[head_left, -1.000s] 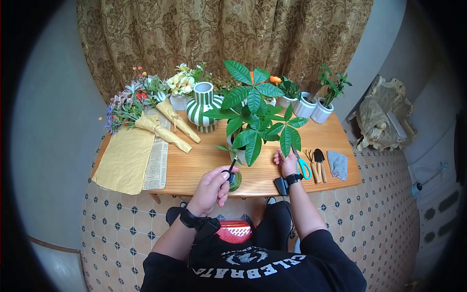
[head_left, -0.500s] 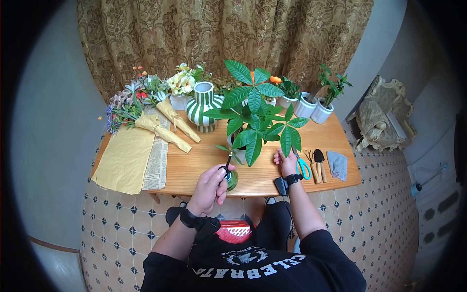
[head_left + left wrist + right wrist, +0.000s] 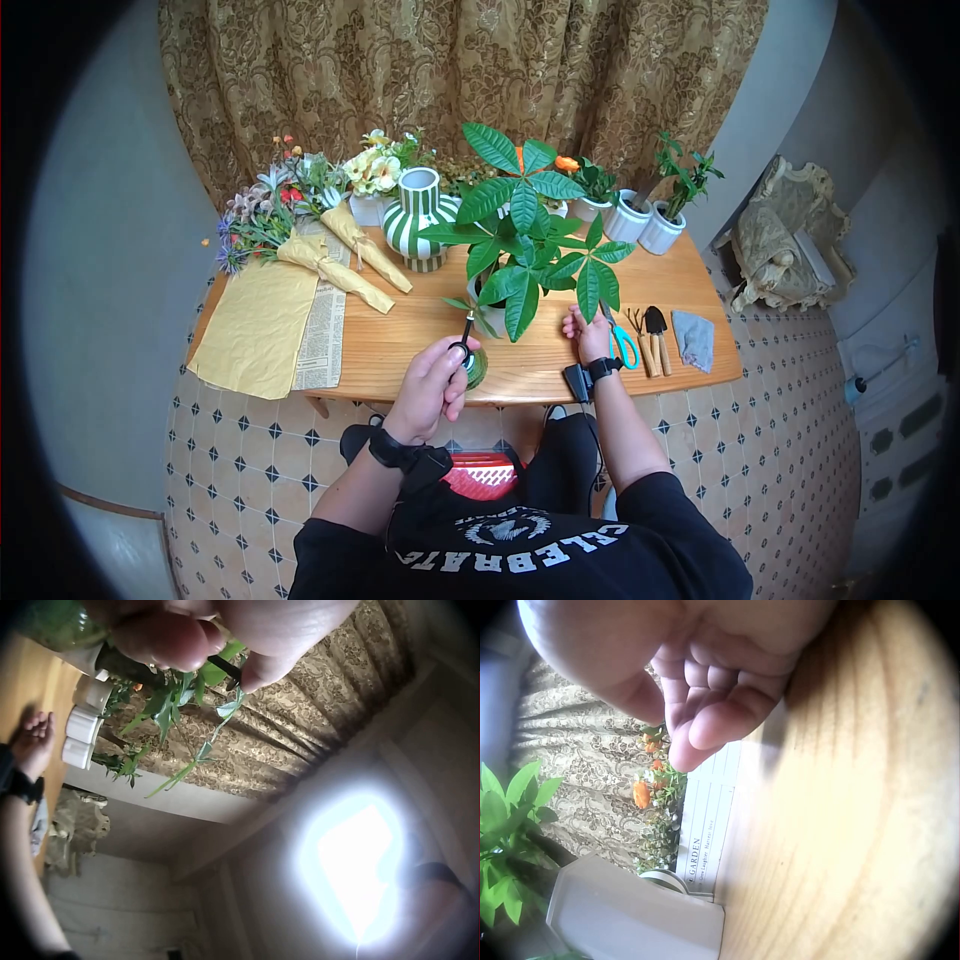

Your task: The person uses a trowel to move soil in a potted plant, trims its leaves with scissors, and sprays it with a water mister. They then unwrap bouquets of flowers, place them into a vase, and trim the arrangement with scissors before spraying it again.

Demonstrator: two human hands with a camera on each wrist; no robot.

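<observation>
My left hand (image 3: pixel 428 390) grips a small green glass spray bottle (image 3: pixel 478 372) by its black top. The bottle's thin black nozzle (image 3: pixel 468 328) points toward the potted plant (image 3: pixel 523 205), which has broad green leaves. In the left wrist view the green bottle (image 3: pixel 64 622) is partly hidden behind my fingers, and the nozzle (image 3: pixel 226 669) juts out past my thumb. My right hand (image 3: pixel 592 335) rests on the tabletop with fingers loosely curled and nothing in them, beside teal-handled scissors (image 3: pixel 625 345). The plant's pale pot (image 3: pixel 641 915) stands left of that hand.
A striped vase (image 3: pixel 420 215) stands behind, left of the plant. Wrapped bouquets (image 3: pixel 345 275) lie on kraft paper (image 3: pixel 255 325) and newspaper (image 3: pixel 322 340) at left. At right are small garden tools (image 3: pixel 655 340), a grey cloth (image 3: pixel 694 340) and white pots (image 3: pixel 662 230).
My left hand has shifted slightly left with the spray bottle, and the nozzle now stands steeper. The right hand has stayed in place.
</observation>
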